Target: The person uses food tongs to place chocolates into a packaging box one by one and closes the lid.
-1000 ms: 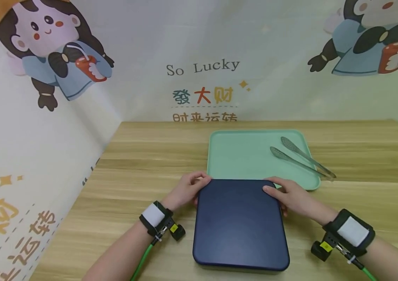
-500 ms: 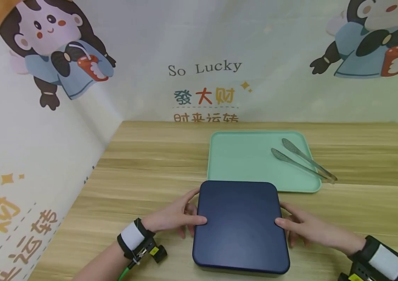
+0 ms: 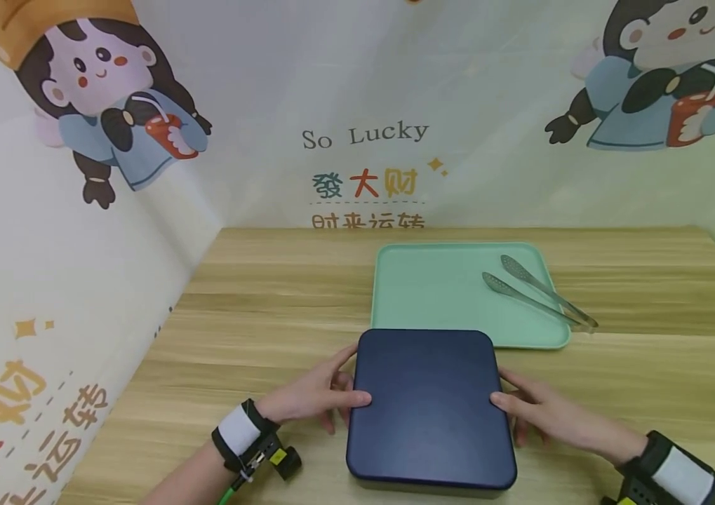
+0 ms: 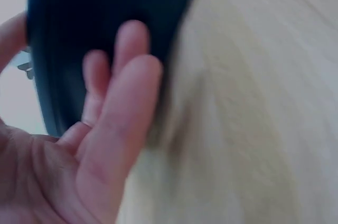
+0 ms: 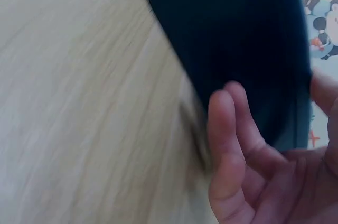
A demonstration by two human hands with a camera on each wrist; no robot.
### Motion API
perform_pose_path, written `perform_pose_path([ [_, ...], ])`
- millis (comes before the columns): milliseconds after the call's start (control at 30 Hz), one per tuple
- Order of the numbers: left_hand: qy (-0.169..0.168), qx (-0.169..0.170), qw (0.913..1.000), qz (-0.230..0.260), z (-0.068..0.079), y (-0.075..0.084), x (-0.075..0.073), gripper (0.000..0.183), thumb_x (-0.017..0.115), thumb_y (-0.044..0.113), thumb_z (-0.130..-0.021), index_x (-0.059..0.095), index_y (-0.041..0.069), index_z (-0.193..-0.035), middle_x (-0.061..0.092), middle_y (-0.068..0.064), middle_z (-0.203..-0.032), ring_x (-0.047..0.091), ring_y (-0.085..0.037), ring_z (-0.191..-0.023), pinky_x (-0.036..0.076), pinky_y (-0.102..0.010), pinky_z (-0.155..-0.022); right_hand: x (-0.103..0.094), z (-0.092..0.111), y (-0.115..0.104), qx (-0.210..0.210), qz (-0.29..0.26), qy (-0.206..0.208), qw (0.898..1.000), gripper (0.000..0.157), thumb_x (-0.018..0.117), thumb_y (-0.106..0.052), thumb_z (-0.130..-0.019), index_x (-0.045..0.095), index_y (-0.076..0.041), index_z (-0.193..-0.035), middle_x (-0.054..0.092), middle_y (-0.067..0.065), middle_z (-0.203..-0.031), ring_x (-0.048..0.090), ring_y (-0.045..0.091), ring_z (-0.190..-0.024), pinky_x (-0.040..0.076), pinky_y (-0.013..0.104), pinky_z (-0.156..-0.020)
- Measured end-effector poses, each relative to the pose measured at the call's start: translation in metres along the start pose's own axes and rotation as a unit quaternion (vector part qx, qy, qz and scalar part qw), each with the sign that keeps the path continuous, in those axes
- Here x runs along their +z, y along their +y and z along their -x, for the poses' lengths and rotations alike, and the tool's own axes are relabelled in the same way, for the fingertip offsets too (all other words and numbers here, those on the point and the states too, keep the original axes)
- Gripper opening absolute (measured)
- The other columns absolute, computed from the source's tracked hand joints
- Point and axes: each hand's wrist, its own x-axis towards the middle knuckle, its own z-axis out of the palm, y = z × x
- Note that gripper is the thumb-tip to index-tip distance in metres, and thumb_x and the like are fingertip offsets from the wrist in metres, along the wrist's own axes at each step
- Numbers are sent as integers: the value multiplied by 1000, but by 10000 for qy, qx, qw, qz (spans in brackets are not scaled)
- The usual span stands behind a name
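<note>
A dark blue rectangular box (image 3: 429, 414) with rounded corners stands on the wooden table, its smooth top facing up. My left hand (image 3: 316, 393) holds its left side, the thumb over the top edge and the other fingers against the side wall. On the opposite side my right hand (image 3: 556, 407) grips it in the same way. The left wrist view shows the fingertips (image 4: 132, 39) close against the dark side of the box (image 4: 68, 18). In the right wrist view, fingers (image 5: 222, 118) reach up along the box wall (image 5: 227, 23). The inside of the box is hidden.
Behind the box lies a light green tray (image 3: 433, 287), its near edge partly covered by the box. Metal tongs (image 3: 537, 291) rest spread across the tray's right side, their joined end past its rim. A printed cloth (image 3: 256, 84) hangs behind the wooden table (image 3: 256, 301).
Both hands have slid from the box's far corners toward me to the middle of its sides, thumbs now on the top edges. The box stays in place; the head view has tilted slightly.
</note>
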Motion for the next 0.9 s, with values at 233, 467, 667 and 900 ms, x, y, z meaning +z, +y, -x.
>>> perform_pose_path([
  [233, -382, -247, 9984, -329, 16, 2, 11, 89, 62, 42, -83, -1, 28, -145, 61, -12, -78, 61, -30, -66, 50, -43, -48, 10, 15, 0, 214, -194, -560, 9980, 72, 43, -34, -96, 5, 9, -139, 61, 8, -75, 57, 26, -57, 33, 24, -39],
  [467, -645, -379, 9971, 112, 27, 2, 21, 98, 68, 35, -80, -6, 27, -144, 59, -14, -81, 62, -30, -70, 50, -37, -46, 16, 25, 9, -8, -899, -1034, 9906, 73, 43, -26, -97, -5, 15, -135, 60, 12, -80, 55, 21, -57, 34, 22, -45],
  [667, -493, -273, 9983, -146, 31, -1, 21, 100, 68, 39, -79, -5, 20, -145, 60, -10, -79, 61, -27, -66, 47, -32, -45, 22, 26, 16, -293, -711, -920, 9928, 69, 40, -23, -98, -3, 16, -134, 60, 9, -87, 54, 20, -58, 46, 27, -60],
  [900, 313, 244, 9929, -1119, 12, 3, -18, 80, 56, 43, -88, 6, 16, -146, 62, -8, -89, 60, -25, -75, 49, -36, -65, -10, 24, 9, -678, 335, 146, 9970, 47, 40, -22, -97, 33, 11, -130, 57, 5, -78, 54, 17, -61, 44, 31, -49],
])
